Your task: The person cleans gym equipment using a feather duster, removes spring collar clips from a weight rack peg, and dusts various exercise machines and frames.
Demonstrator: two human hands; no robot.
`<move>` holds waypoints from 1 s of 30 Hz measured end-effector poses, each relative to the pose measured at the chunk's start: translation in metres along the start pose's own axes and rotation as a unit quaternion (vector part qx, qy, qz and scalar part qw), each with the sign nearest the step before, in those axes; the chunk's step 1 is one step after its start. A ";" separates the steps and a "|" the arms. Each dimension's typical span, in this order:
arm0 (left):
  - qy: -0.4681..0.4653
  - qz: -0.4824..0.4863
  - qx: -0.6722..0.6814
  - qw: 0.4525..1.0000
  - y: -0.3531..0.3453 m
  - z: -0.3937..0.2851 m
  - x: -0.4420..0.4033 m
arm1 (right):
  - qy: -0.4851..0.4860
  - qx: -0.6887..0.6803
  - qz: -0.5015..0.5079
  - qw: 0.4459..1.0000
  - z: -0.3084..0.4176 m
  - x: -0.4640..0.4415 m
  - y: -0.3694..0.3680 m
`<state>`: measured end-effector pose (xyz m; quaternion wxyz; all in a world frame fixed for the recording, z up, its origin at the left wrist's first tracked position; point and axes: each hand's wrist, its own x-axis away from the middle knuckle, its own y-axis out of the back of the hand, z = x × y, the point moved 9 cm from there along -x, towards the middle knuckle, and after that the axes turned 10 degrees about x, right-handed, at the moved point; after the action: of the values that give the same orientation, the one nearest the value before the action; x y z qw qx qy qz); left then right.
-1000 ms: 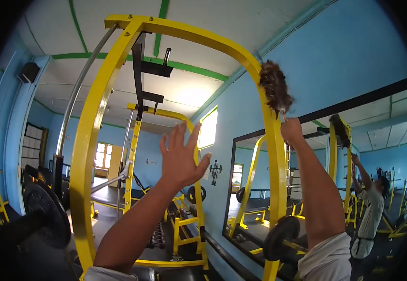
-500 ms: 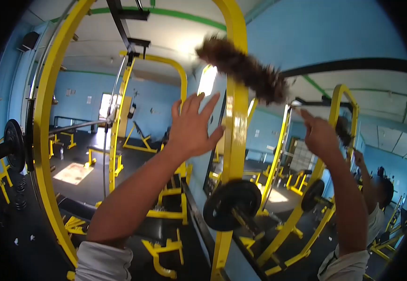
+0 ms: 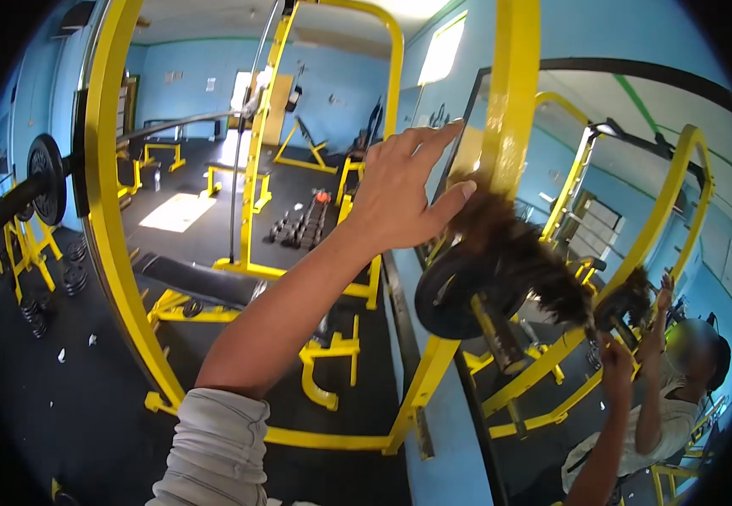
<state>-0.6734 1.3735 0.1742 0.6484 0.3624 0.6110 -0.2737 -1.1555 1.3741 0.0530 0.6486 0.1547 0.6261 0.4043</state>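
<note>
My right hand (image 3: 615, 358) is closed round the thin handle of a dark brown feather duster (image 3: 526, 257). The duster's fluffy head is blurred and lies across the front of a yellow rack upright (image 3: 511, 93), just above a black weight plate (image 3: 446, 295) on its peg. I cannot tell whether the feathers touch the plate. My left hand (image 3: 408, 190) is raised beside the upright with its fingers stretched out and nothing in it. Whether its fingertips touch the frame is unclear.
A large wall mirror (image 3: 636, 84) on the right reflects a person and the rack. A barbell (image 3: 180, 124) crosses the rack on the left, with a plate (image 3: 45, 180) at its end. A padded bench (image 3: 193, 278) stands inside, and dumbbells (image 3: 303, 226) line the floor behind.
The feather duster and my right hand have come down along the upright, from high up to near the weight plate. My left hand has shifted right in view, and the view tilts lower.
</note>
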 end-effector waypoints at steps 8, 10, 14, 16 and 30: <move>0.033 0.052 0.068 0.996 -0.048 0.004 0.094 | -0.143 -0.099 -0.055 0.983 0.007 0.174 -0.130; 0.046 0.032 0.094 0.994 -0.057 0.003 0.104 | -0.222 -0.153 -0.060 0.961 0.017 0.197 -0.157; 0.097 0.027 0.149 0.984 -0.077 0.004 0.127 | -0.251 -0.207 0.027 0.945 0.028 0.305 -0.291; 0.108 0.022 0.155 0.982 -0.076 0.007 0.145 | -0.159 -0.119 -0.012 0.980 0.077 0.367 -0.308; 0.197 0.037 0.149 0.968 -0.062 0.018 0.224 | -0.152 -0.128 0.020 0.980 0.120 0.288 -0.244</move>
<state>-0.6889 1.3425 -0.0558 0.4634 0.5240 0.6654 -0.2608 -0.9941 1.4650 -0.2972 0.7425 0.1426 0.4603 0.4653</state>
